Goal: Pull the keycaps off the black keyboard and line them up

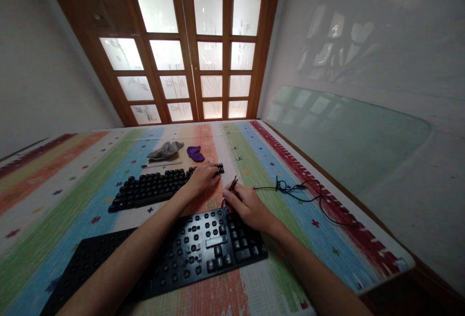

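A person's two bare forearms reach out over a desk (72, 171) covered with a cloth of broad coloured stripes. The left hand (203, 178) rests, fingers curled, on the right end of a black computer keyboard with its keys in place (160, 188), which lies across the middle of the desk. The right hand (247, 204) pinches a small dark tool (233, 183) between thumb and fingertips, holding it just above the cloth between the two keyboards (what kind of tool it is cannot be made out).

Under both forearms, at the near edge, lies a second black keyboard with most of its keycaps missing (174, 253); only scattered keys stand on its right half, and the right wrist lies across its far right corner.

To the right of the right hand, a thin black cable (308, 192) trails in loops over the red and blue stripes. Beyond the far keyboard lie a crumpled grey cloth (165, 150), a small purple cloth (195, 153) just beside it, and a thin dark rod (162, 164) in front of the grey one. Wooden-framed doors with frosted glass panes (196, 50) close off the room behind.
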Tool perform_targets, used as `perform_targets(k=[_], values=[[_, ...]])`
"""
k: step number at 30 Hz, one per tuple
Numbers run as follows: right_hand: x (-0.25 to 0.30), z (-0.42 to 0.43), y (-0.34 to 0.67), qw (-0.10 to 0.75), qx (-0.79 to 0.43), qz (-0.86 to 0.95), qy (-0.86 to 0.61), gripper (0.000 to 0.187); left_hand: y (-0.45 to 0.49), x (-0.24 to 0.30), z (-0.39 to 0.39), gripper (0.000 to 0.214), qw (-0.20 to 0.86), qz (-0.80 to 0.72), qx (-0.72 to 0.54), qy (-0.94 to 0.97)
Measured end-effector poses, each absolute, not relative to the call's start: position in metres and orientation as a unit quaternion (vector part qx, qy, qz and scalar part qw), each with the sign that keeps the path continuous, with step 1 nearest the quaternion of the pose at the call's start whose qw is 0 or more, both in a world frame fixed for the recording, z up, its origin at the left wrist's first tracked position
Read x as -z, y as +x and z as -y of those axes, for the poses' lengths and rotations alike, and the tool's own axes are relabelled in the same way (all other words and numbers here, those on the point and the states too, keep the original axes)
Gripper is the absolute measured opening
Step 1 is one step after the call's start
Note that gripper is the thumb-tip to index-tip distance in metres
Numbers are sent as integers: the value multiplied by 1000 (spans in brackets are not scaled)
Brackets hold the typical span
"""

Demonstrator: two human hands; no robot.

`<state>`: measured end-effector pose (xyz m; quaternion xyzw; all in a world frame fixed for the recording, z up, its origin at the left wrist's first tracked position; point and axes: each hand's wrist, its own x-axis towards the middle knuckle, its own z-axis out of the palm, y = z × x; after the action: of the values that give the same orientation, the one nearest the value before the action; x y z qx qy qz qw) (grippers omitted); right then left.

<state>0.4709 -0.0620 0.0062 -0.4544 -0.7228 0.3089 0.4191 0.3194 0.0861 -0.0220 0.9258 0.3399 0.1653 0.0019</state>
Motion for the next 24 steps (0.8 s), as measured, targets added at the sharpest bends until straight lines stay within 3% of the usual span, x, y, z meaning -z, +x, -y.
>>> perform_targets(k=[24], values=[[-2,61,471,405,-306,729,-459,33,316,21,-86,10,11,-331,-171,928]])
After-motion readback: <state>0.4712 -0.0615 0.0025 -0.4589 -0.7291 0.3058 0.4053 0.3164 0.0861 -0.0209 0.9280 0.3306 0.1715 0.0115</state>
